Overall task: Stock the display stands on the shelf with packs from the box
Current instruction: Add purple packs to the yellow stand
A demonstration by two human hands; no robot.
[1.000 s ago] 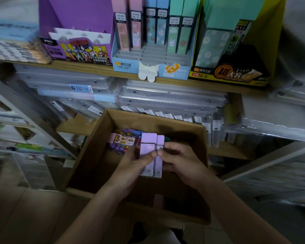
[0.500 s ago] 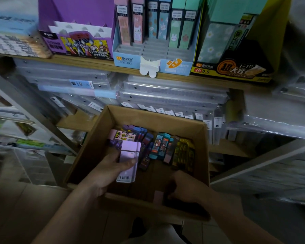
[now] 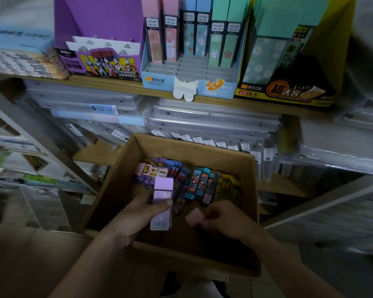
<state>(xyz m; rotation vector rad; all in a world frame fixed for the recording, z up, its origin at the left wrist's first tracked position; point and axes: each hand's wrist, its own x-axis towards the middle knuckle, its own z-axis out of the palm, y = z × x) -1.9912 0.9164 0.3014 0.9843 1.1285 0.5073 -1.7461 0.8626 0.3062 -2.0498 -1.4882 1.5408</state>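
Observation:
An open cardboard box (image 3: 125,181) sits below the shelf, with several colourful packs (image 3: 202,181) lying along its far side. My left hand (image 3: 136,216) grips a lilac pack (image 3: 162,203) over the box, thumb across its front, barcode end towards me. My right hand (image 3: 224,220) is inside the box and pinches a small pink pack (image 3: 193,218) just above the bottom. On the wooden shelf (image 3: 116,84) above stand a purple display stand (image 3: 99,46), a blue stand (image 3: 190,82) with tall pastel packs, and a yellow stand (image 3: 289,91).
Clear plastic binders (image 3: 213,121) are stacked under the shelf behind the box. A grey slanted rack post (image 3: 37,138) runs at the left and another at the right. More stationery fills the left shelves.
My hands parted: the left kept the lilac pack, the right dropped to the box bottom and came up pinching a pink pack.

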